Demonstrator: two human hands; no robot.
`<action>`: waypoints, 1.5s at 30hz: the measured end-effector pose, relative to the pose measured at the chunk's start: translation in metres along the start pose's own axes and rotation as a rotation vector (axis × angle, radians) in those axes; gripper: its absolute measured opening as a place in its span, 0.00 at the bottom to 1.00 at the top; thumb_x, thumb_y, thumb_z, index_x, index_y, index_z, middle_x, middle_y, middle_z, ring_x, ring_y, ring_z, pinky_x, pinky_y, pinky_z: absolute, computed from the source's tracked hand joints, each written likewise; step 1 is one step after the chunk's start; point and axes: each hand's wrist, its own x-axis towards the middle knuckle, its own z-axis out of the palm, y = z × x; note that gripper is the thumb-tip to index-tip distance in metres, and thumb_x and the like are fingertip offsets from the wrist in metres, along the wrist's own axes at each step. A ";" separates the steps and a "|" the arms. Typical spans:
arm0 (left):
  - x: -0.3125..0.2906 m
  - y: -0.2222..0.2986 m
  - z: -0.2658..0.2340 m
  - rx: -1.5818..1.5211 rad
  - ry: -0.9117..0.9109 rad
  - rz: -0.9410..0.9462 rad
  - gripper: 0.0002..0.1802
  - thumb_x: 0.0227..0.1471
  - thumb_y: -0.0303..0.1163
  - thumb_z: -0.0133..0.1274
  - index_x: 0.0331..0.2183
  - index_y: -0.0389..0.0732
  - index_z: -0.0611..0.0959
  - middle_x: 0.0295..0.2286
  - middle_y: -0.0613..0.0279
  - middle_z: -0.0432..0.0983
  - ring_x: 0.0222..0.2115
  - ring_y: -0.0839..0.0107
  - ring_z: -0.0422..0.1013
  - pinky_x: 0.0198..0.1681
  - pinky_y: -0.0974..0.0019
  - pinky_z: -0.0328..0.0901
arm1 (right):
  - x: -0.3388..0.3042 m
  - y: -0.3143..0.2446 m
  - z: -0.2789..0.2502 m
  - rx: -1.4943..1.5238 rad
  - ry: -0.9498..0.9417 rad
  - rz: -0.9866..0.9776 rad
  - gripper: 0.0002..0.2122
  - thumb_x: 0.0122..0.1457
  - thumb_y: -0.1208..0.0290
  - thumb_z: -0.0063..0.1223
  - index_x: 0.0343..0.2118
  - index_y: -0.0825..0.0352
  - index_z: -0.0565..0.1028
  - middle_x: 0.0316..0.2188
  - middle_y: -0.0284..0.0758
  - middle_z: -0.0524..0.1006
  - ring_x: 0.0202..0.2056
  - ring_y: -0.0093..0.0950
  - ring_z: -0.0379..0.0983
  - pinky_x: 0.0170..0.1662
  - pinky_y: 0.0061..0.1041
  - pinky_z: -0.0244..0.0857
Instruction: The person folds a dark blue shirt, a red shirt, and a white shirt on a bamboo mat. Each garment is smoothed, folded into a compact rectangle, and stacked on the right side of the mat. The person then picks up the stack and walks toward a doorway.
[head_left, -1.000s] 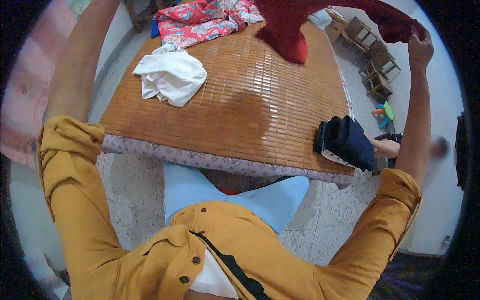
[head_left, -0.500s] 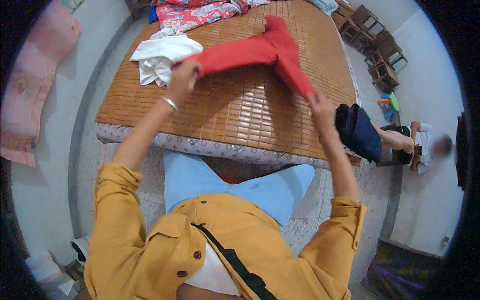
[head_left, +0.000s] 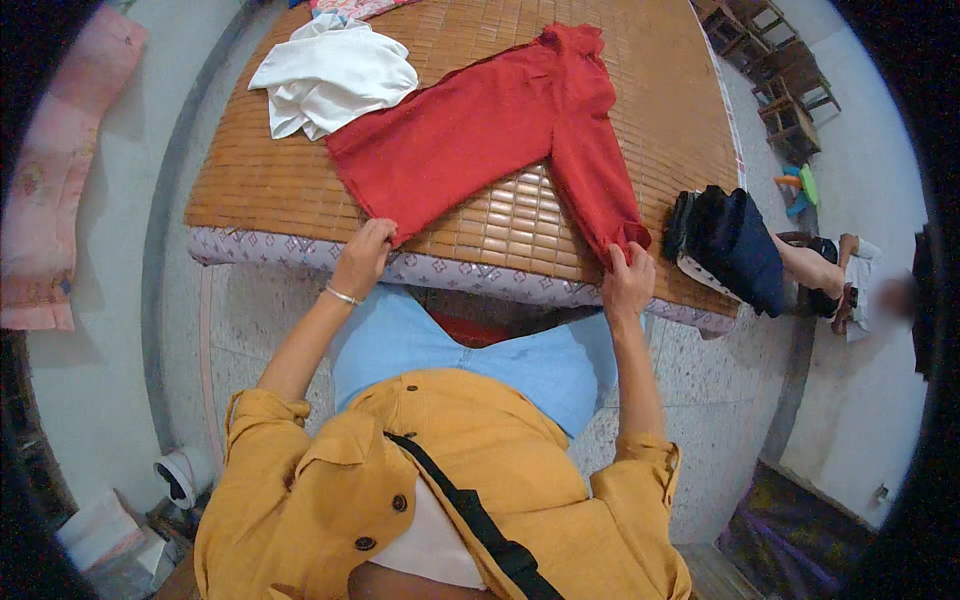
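Observation:
A red garment (head_left: 470, 130) lies spread on the slatted mat, with a wide part toward the left and a narrower part toward the right. They meet at a gathered end farther back; I cannot tell whether it is trousers or a top. My left hand (head_left: 368, 250) pinches the near corner of the wide part at the bed's front edge. The end of the narrower part is gripped between the fingers of my right hand (head_left: 628, 275). A crumpled white cloth garment (head_left: 335, 75) touches the red one at its far left.
The bed's bamboo mat (head_left: 265, 190) has a patterned cloth edge. Folded dark clothes (head_left: 735, 245) are stacked at its right corner. Beyond them sits a person (head_left: 855, 285) in a white top. Wooden stools (head_left: 790, 100) and a small colourful plastic stool (head_left: 800, 187) stand along the right wall.
Both hands came down toward me, drawing the red garment nearer. It was raised and bunched before; now it lies flatter and wider. My view has shifted slightly.

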 end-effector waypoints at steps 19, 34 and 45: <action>-0.054 0.037 0.005 -0.019 -0.185 -0.088 0.10 0.41 0.22 0.50 0.31 0.38 0.70 0.29 0.54 0.68 0.30 0.55 0.69 0.30 0.59 0.65 | -0.046 -0.017 0.009 1.075 0.144 1.083 0.12 0.54 0.73 0.50 0.41 0.71 0.72 0.31 0.34 0.74 0.28 0.23 0.70 0.28 0.20 0.70; -0.059 0.038 0.008 -0.066 -0.258 -0.140 0.11 0.40 0.22 0.51 0.30 0.39 0.69 0.30 0.56 0.68 0.31 0.53 0.68 0.30 0.57 0.65 | 0.098 -0.017 -0.014 1.293 0.641 0.910 0.15 0.51 0.83 0.45 0.44 0.69 0.68 0.37 0.38 0.72 0.30 0.24 0.70 0.28 0.21 0.68; -0.060 0.030 0.012 -0.494 -0.004 -0.601 0.14 0.50 0.27 0.49 0.41 0.36 0.71 0.37 0.56 0.71 0.33 0.66 0.72 0.36 0.68 0.67 | 0.060 -0.227 0.026 0.466 -0.090 -0.590 0.17 0.45 0.72 0.47 0.41 0.55 0.73 0.47 0.44 0.66 0.40 0.37 0.65 0.43 0.36 0.59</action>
